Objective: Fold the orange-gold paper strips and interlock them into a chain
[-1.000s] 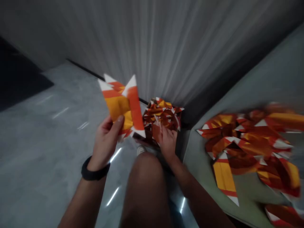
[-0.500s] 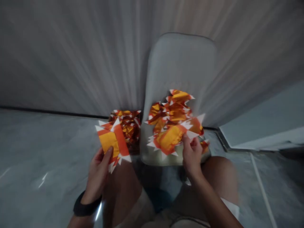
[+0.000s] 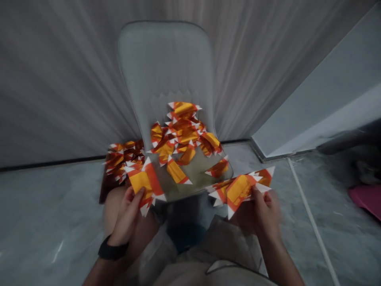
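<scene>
The orange, yellow and white wrappers (image 3: pixel 184 133) lie in a loose pile on the seat of a grey chair (image 3: pixel 166 59), beyond the two hands and between them. One wrapper (image 3: pixel 219 168) lies a little apart from the pile, just beyond what the right hand holds; another (image 3: pixel 177 171) points toward the gap between the hands. More wrappers (image 3: pixel 122 155) fill a dark red box (image 3: pixel 104 188), which stands just beyond the left hand, beside the chair.

The left hand (image 3: pixel 126 212) is closed in a pinch on a small bunch of wrappers (image 3: pixel 142 180), thumb on top, the pointed white ends sticking out around it. The right hand (image 3: pixel 264 210) also pinches a bunch (image 3: pixel 239 190) by its near end, thumb and fingers together, the rest reaching toward the left hand.

There are two hands, two held bunches, one chair, one box, and one black wristband (image 3: pixel 113 250) on the left wrist. The wrappers in the pile, the box and each bunch overlap too much to count. One pink thing (image 3: pixel 367 200) lies on the floor (image 3: pixel 321 178), well to the right of the right hand.
</scene>
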A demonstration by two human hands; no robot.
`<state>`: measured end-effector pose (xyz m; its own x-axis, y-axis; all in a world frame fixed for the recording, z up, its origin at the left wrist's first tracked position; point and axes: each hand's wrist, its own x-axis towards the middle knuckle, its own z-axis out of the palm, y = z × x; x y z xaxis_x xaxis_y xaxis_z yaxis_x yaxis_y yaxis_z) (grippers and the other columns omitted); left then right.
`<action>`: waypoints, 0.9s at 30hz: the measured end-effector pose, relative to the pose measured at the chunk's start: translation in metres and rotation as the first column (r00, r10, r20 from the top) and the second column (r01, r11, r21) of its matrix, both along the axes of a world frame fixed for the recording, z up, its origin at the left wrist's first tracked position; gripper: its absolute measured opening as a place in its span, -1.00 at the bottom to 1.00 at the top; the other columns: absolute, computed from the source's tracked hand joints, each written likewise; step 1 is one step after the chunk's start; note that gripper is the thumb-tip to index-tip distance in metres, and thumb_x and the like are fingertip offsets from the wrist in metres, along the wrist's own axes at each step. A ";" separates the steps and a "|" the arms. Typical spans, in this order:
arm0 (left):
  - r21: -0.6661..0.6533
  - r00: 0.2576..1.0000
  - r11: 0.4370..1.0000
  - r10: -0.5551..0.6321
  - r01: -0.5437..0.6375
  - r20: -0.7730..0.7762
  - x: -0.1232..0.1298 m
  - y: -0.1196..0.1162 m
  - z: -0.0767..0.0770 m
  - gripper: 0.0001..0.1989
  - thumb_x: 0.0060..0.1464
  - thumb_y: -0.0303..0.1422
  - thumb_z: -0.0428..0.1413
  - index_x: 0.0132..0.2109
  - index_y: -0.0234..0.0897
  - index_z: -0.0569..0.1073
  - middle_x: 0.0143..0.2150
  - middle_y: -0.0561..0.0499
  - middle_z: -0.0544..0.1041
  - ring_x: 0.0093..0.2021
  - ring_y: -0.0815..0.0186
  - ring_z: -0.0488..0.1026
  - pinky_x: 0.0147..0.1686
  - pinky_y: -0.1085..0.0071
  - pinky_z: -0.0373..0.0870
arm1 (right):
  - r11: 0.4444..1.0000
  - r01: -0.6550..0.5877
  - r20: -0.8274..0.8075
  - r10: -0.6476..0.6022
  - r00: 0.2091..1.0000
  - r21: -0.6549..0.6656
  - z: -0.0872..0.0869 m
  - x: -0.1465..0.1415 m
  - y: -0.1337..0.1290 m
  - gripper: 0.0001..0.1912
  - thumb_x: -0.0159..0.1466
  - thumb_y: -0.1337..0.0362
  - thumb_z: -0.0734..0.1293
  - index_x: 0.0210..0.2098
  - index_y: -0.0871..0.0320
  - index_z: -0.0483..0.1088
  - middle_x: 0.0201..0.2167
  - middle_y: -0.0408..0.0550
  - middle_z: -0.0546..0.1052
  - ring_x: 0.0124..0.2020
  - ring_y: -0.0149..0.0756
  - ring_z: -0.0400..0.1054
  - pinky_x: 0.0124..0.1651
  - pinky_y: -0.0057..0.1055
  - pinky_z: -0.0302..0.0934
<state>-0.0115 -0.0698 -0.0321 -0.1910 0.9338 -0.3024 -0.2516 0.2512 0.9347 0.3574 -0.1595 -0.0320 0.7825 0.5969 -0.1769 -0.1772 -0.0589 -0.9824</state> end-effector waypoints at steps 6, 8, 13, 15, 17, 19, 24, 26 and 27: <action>-0.075 0.980 0.977 -0.194 0.197 0.050 0.026 -0.019 0.010 -0.40 -0.10 -0.18 0.40 0.07 -0.25 0.44 -0.02 -0.11 0.62 -0.18 0.22 0.63 -0.19 0.37 0.58 | 0.941 -0.339 -0.240 0.329 0.913 0.002 0.009 -0.034 0.008 -0.62 0.11 0.04 0.49 -0.17 0.13 0.52 -0.27 -0.04 0.65 -0.26 -0.12 0.54 -0.26 -0.27 0.43; -0.062 0.970 0.970 -0.232 0.236 0.064 0.038 -0.024 0.012 -0.41 -0.09 -0.20 0.40 0.07 -0.24 0.44 -0.01 -0.11 0.62 -0.16 0.20 0.62 -0.18 0.36 0.58 | 0.918 -0.396 -0.262 0.383 0.886 0.004 0.011 -0.043 0.017 -0.62 0.10 0.05 0.49 -0.17 0.14 0.51 -0.27 -0.02 0.65 -0.28 -0.12 0.54 -0.29 -0.28 0.43; -0.034 0.941 0.941 -0.335 0.337 0.057 0.060 -0.024 0.009 -0.49 0.02 -0.23 0.31 0.11 -0.24 0.44 0.08 -0.11 0.58 -0.01 0.17 0.56 -0.06 0.36 0.52 | 0.870 -0.486 -0.196 0.492 0.848 0.081 0.012 -0.070 0.044 -0.64 0.14 0.05 0.44 -0.15 0.12 0.48 -0.27 -0.04 0.64 -0.29 -0.13 0.53 -0.30 -0.25 0.43; -0.049 0.924 0.922 -0.381 0.383 0.040 0.065 -0.019 0.004 -0.56 0.04 -0.25 0.27 0.07 -0.25 0.46 0.02 -0.09 0.60 -0.06 0.20 0.56 -0.11 0.38 0.50 | 0.844 -0.525 -0.178 0.536 0.825 0.109 0.013 -0.083 0.054 -0.65 0.16 0.06 0.42 -0.12 0.10 0.46 -0.24 -0.06 0.64 -0.24 -0.14 0.53 -0.22 -0.23 0.44; -0.038 0.907 0.907 -0.419 0.420 0.035 0.067 -0.012 0.001 -0.61 0.06 -0.26 0.24 0.03 -0.25 0.47 -0.02 -0.07 0.60 -0.09 0.23 0.55 -0.13 0.40 0.48 | 0.817 -0.564 -0.188 0.576 0.796 0.118 0.014 -0.091 0.061 -0.63 0.16 0.07 0.42 -0.10 0.10 0.44 -0.17 -0.06 0.64 -0.18 -0.15 0.53 -0.14 -0.21 0.44; -0.001 0.896 0.897 -0.442 0.443 0.037 0.063 -0.005 -0.001 -0.62 0.06 -0.27 0.23 0.03 -0.25 0.46 -0.01 -0.07 0.59 -0.07 0.23 0.54 -0.11 0.40 0.46 | 0.791 -0.601 -0.201 0.610 0.766 0.109 0.019 -0.092 0.065 -0.59 0.15 0.06 0.41 -0.06 0.10 0.44 -0.10 -0.03 0.62 -0.12 -0.13 0.53 -0.09 -0.20 0.44; 0.031 0.900 0.901 -0.434 0.433 0.042 0.050 0.003 -0.004 -0.56 0.06 -0.26 0.22 0.09 -0.24 0.42 0.07 -0.08 0.56 -0.01 0.18 0.52 -0.05 0.35 0.44 | 0.804 -0.594 -0.187 0.589 0.786 0.036 0.036 -0.081 0.065 -0.61 0.10 0.06 0.44 -0.13 0.09 0.46 -0.16 -0.03 0.64 -0.18 -0.11 0.54 -0.24 -0.25 0.45; 0.016 0.905 0.907 -0.421 0.420 0.058 0.052 0.001 -0.009 -0.56 0.06 -0.25 0.23 0.08 -0.24 0.42 0.06 -0.08 0.56 -0.02 0.17 0.52 -0.06 0.35 0.45 | 0.794 -0.606 -0.192 0.602 0.775 0.042 0.039 -0.087 0.066 -0.62 0.10 0.07 0.44 -0.14 0.09 0.46 -0.17 -0.02 0.64 -0.21 -0.13 0.54 -0.26 -0.27 0.45; 0.010 0.908 0.910 -0.414 0.415 0.067 0.055 -0.001 -0.012 -0.57 0.05 -0.26 0.23 0.07 -0.24 0.43 0.05 -0.08 0.56 -0.02 0.17 0.52 -0.06 0.34 0.46 | 0.782 -0.621 -0.189 0.619 0.763 0.053 0.038 -0.093 0.068 -0.62 0.11 0.07 0.43 -0.12 0.09 0.46 -0.15 -0.02 0.64 -0.20 -0.14 0.54 -0.24 -0.28 0.45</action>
